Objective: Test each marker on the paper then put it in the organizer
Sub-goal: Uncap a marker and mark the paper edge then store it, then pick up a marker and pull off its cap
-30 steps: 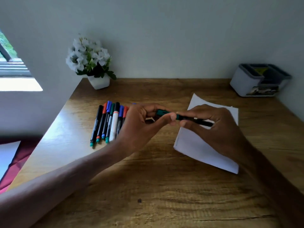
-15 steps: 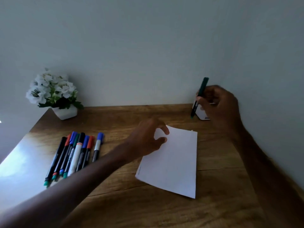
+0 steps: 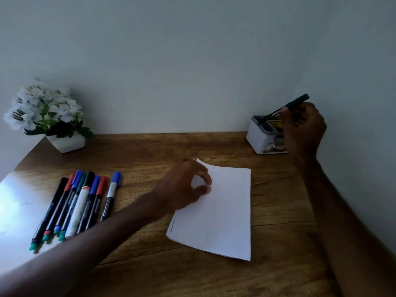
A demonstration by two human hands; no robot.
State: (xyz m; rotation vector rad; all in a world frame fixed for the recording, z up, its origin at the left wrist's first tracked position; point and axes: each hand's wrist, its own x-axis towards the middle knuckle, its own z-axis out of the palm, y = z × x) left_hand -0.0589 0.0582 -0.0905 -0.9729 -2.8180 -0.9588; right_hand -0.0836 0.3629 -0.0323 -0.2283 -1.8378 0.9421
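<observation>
One marker at the organizer, eight on the table.

Right hand [image 3: 303, 125], raised, pinched one dark green marker [image 3: 296, 102] in curled fingers; the marker was tilted, with its low end over the left compartment of the single white organizer [image 3: 257, 136] at the back right; whether it touched, could not tell. Left hand [image 3: 184, 185] held nothing, its fingers loosely curled, thumb and forefinger tips on the far left edge of the one paper sheet [image 3: 227, 211]. Eight markers [image 3: 81, 200] lay on the wooden table [image 3: 150, 146], left of the sheet: seven packed side by side, one blue-capped just beside them. One faint scribble sat near the sheet's left edge. One white flower pot [image 3: 64, 143] stood back left.
</observation>
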